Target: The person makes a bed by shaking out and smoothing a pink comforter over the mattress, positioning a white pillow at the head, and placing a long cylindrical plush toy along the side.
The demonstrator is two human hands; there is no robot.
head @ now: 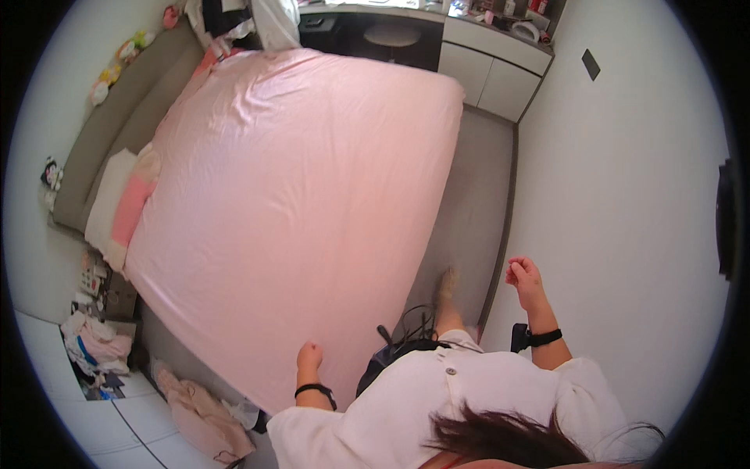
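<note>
A pink sheet [293,193] covers the large bed before me, mostly smooth, with wrinkles near its far left part. My left hand [310,356] is curled into a fist above the near part of the bed, with nothing visible in it. On the other side, my right hand [525,282] is raised beside the white wall [621,193], its fingers curled and nothing seen in them. Each wrist wears a black band. Along the headboard [126,111] sits a white and pink pillow [133,205], at the bed's left edge.
A grey floor strip [477,176] runs between bed and right wall; my foot [449,284] is on it. White cabinets [492,76] stand at the far end. Clothes [96,343] fill an opening at left, near a pink garment [202,413]. Plush toys [108,76] line the headboard.
</note>
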